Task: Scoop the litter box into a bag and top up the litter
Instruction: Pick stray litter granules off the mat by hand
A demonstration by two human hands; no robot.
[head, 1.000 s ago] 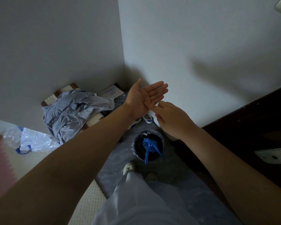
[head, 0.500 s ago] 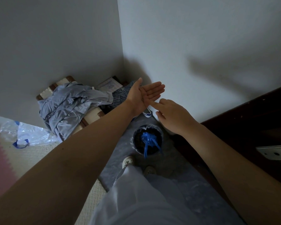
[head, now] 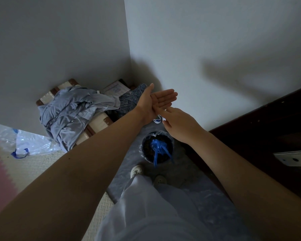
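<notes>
Blue bag ties (head: 157,150) hang in a small dark bin (head: 157,146) on the floor near my feet. My left hand (head: 156,103) lies flat, released; my right hand (head: 179,124), empty, brushes its palm. Scooping looks finished; topping up comes next, with no litter box in view.
</notes>
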